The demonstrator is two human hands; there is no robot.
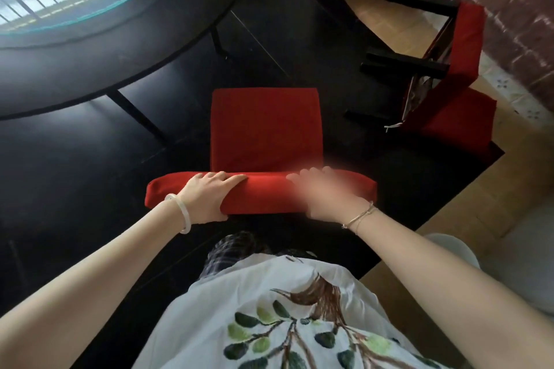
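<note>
At ten o'clock a dark round table (99, 66) carries a glass turntable (69, 18) that mirrors a barred window. The left hand (209, 198), with a pale bangle (183, 214) at its wrist, grips the red-covered chair back (263, 198) left of its middle. Its fingers lie close together over the top edge, pointing to two o'clock, and the thumb is tucked against the near face.

The chair back lies crosswise at the centre of the view, with its red seat (266, 129) beyond it at twelve o'clock, partly under the table's edge.

The right hand (326, 193), wearing a thin bracelet (359, 216), is motion-blurred. It holds the same top edge right of the middle, its fingers draped over it.

At two o'clock a second red-covered chair (461, 69) stands tilted, near a brick wall (509, 9).
</note>
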